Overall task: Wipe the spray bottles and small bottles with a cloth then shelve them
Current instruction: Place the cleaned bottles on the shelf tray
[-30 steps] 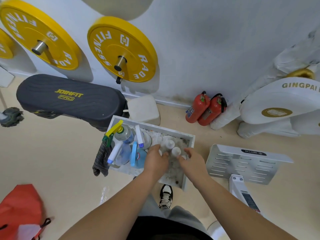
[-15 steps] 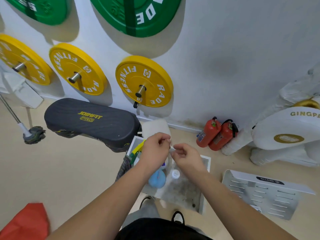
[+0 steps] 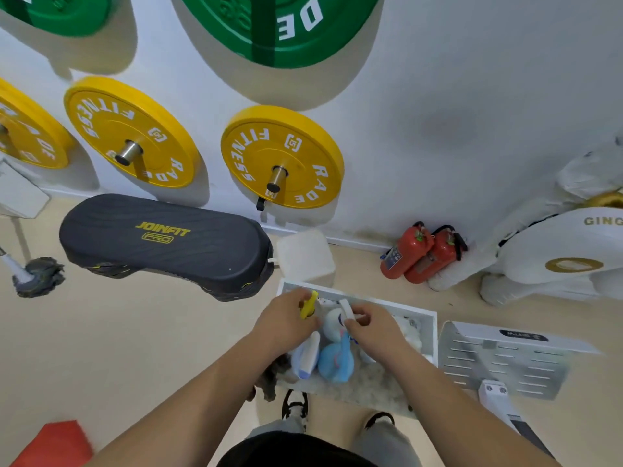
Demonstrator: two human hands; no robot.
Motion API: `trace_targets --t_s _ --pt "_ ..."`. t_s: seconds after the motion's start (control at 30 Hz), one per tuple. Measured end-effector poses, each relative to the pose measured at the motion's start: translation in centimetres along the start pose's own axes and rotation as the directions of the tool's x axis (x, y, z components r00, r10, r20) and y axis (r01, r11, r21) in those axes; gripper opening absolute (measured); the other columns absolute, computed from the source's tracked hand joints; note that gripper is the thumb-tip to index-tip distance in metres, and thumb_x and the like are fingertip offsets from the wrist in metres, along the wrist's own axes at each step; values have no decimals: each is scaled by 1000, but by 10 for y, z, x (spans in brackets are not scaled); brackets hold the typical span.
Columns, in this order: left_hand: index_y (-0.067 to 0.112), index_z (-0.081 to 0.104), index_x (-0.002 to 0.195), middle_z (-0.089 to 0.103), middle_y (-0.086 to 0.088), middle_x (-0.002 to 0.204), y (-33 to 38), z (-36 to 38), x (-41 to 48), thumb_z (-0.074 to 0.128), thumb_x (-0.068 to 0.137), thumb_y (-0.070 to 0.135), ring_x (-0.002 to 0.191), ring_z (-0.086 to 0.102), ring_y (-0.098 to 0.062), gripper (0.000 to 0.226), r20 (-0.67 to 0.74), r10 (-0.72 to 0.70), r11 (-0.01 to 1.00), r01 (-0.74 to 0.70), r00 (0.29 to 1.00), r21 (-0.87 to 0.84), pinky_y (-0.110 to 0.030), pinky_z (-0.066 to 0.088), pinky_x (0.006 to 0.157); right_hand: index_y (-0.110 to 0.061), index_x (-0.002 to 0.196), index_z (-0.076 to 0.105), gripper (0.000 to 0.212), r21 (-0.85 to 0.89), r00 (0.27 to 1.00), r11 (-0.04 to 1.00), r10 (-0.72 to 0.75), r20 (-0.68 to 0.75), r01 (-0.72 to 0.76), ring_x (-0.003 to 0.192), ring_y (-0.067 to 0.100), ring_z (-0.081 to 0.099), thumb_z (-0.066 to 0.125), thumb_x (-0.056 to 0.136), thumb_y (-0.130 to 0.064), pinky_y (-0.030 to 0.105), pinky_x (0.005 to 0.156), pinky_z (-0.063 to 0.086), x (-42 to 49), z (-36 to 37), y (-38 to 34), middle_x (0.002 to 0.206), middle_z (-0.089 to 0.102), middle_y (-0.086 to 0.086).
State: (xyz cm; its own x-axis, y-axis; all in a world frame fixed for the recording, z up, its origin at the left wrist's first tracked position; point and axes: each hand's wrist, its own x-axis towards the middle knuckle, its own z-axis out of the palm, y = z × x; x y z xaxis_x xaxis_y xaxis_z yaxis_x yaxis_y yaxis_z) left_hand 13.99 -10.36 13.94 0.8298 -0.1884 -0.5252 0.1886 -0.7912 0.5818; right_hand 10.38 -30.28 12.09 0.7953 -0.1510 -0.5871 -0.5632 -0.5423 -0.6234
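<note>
A white tray [image 3: 434, 335] stands on the floor at my feet and holds several spray bottles. My left hand [image 3: 285, 323] curls around the head of a yellow-trigger spray bottle [image 3: 309, 307] at the tray's back left. My right hand [image 3: 372, 328] pinches the white trigger of a white spray bottle [image 3: 332, 326] beside it. In front of these stand a light blue spray bottle [image 3: 337, 362] and a pale bottle with a white and blue head [image 3: 306, 358]. A dark cloth [image 3: 273, 377] hangs over the tray's left edge. Any small bottles are hidden behind my right hand.
A black padded bench [image 3: 161, 244] stands left of the tray, a white block [image 3: 305, 257] behind it. Two red fire extinguishers [image 3: 421, 254] lean at the wall. A perforated metal panel [image 3: 499, 358] lies right. A mop [image 3: 37, 276] is far left. Yellow plates [image 3: 283, 156] hang above.
Both hands have dropped from holding something small above the tray onto the spray heads. The view has tilted up toward the wall since a second ago.
</note>
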Motion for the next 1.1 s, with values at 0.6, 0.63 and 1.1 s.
trace_targets --t_s 0.6,0.63,1.1 --pt "41 59 134 70 2 122 3 -9 16 52 91 14 113 65 -29 51 27 92 924 -95 995 369 -39 54 90 -26 125 66 39 424 976 880 207 61 -213 86 32 74 44 96 -11 48 83 65 32 -14 -20 104 74 21" --pt "43 60 132 71 5 122 2 -12 18 53 91 16 113 66 -27 49 35 106 922 -112 994 370 -40 55 92 -25 122 66 38 391 979 898 198 54 -203 90 32 74 45 93 -10 49 85 64 31 -11 -19 103 74 20" --pt "39 69 122 69 3 113 -3 -30 31 58 90 18 110 62 -26 39 98 196 875 -219 976 433 -37 53 83 -22 119 52 19 -543 978 817 -203 47 196 99 25 59 55 103 -32 36 75 44 36 -2 -25 114 64 4"
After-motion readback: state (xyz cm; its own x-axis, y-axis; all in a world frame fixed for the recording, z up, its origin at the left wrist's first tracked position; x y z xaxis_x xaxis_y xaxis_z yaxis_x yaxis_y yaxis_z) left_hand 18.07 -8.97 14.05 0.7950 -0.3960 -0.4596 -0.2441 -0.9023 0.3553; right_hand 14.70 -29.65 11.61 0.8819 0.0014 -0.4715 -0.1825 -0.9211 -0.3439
